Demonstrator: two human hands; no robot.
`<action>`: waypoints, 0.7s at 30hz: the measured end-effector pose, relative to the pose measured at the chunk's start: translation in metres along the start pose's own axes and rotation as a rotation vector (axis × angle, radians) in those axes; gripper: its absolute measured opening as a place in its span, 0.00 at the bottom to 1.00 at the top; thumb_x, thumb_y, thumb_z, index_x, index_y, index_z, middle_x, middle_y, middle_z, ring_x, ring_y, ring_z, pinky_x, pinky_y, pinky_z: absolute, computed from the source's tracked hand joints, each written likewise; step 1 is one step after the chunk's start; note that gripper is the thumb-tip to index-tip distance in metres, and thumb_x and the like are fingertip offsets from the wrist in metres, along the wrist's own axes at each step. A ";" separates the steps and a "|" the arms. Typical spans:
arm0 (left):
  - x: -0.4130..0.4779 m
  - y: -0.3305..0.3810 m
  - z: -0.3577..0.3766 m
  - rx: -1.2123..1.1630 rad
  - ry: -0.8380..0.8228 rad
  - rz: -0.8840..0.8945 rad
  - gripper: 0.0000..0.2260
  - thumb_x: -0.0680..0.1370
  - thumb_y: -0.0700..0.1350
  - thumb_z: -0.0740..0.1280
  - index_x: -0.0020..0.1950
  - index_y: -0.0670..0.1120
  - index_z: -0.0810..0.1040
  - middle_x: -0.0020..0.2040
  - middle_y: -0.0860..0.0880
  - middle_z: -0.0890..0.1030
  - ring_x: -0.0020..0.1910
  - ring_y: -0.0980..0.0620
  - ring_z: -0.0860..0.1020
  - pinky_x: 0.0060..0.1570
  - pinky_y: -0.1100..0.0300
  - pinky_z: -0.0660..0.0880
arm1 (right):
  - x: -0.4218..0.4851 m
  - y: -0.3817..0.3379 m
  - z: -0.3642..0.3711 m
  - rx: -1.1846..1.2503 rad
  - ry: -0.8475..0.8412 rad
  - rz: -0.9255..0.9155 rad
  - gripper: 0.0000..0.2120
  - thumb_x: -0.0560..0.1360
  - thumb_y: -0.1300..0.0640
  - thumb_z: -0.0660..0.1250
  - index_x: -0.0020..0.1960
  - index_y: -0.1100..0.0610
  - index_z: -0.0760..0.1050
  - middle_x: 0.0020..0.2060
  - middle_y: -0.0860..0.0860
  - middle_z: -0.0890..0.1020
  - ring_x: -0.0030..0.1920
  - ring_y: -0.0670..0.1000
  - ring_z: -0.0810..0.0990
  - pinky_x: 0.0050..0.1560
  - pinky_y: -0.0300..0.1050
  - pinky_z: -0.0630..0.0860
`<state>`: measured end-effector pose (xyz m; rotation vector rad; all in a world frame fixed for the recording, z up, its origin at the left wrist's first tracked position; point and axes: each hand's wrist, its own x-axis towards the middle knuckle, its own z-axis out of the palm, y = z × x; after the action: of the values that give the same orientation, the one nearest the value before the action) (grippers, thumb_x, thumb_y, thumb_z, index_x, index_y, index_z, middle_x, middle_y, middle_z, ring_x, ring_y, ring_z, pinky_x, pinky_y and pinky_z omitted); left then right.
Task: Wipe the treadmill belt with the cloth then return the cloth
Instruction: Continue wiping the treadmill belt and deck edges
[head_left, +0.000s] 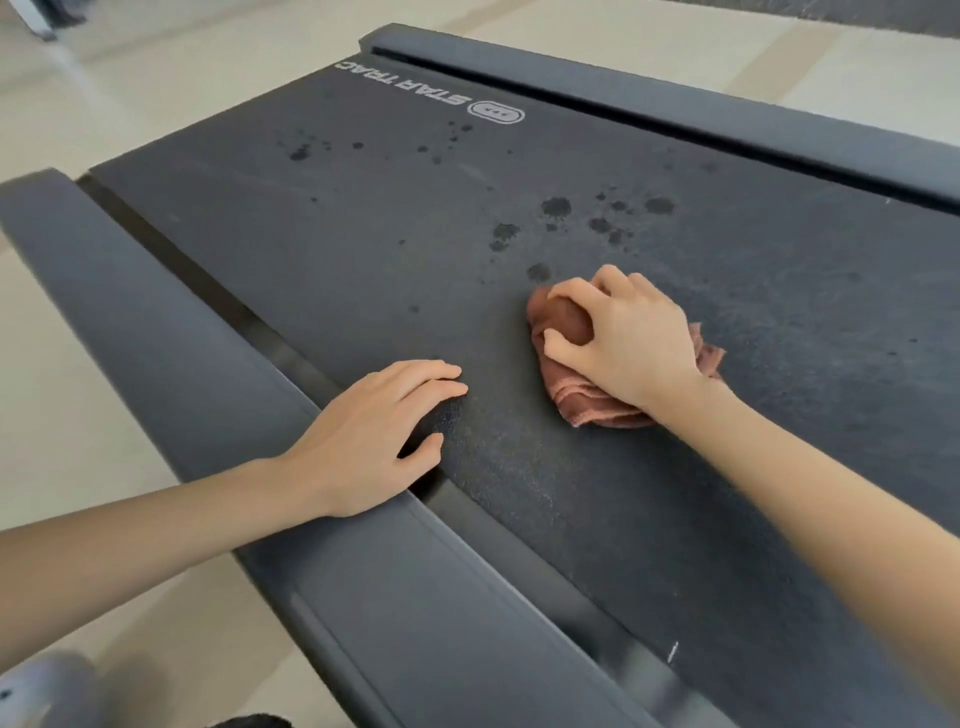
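Head view looks down on a dark treadmill belt (363, 260). A bunched reddish-brown cloth (584, 402) lies on the belt, a little right of the middle. The right hand (628, 343) is on top of it. Its fingers and thumb are curled round the cloth and squeeze it against the belt. Dark wet spots (556, 207) dot the belt at 12 o'clock from the cloth, and the closest one is just beside the fingers. The left hand (363, 436) is at 8 o'clock from the cloth. It lies flat with its fingers loose and a little apart, holding nothing. Its fingertips touch the belt and its palm rests on the grey side rail (156, 338). White STAR TRAC letters (405, 85) sit upside down at 11 o'clock. A pale tiled floor (78, 114) lies all around.
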<state>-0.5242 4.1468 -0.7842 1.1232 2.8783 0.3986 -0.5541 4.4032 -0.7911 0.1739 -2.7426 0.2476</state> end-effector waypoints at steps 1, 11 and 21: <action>0.000 -0.001 0.000 0.003 0.007 0.005 0.20 0.75 0.48 0.60 0.67 0.47 0.71 0.69 0.53 0.69 0.69 0.56 0.64 0.67 0.59 0.63 | 0.013 -0.004 0.006 -0.041 -0.013 0.055 0.20 0.73 0.41 0.61 0.61 0.49 0.74 0.51 0.54 0.75 0.50 0.58 0.74 0.46 0.48 0.71; -0.006 -0.048 -0.010 -0.043 0.049 0.124 0.20 0.76 0.51 0.56 0.64 0.49 0.75 0.67 0.54 0.72 0.69 0.56 0.67 0.67 0.63 0.59 | -0.021 -0.043 -0.010 0.063 -0.095 -0.228 0.20 0.70 0.43 0.61 0.57 0.51 0.78 0.44 0.51 0.77 0.41 0.53 0.74 0.40 0.41 0.70; 0.040 -0.169 -0.032 0.063 -0.023 0.189 0.29 0.74 0.60 0.49 0.71 0.49 0.66 0.72 0.54 0.64 0.72 0.55 0.59 0.69 0.59 0.56 | 0.047 -0.044 0.024 -0.154 0.024 0.286 0.19 0.72 0.42 0.63 0.59 0.49 0.75 0.48 0.54 0.75 0.50 0.58 0.74 0.43 0.47 0.69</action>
<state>-0.6694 4.0466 -0.7917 1.4067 2.7926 0.2991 -0.5988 4.3511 -0.7881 -0.2633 -2.7419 0.1120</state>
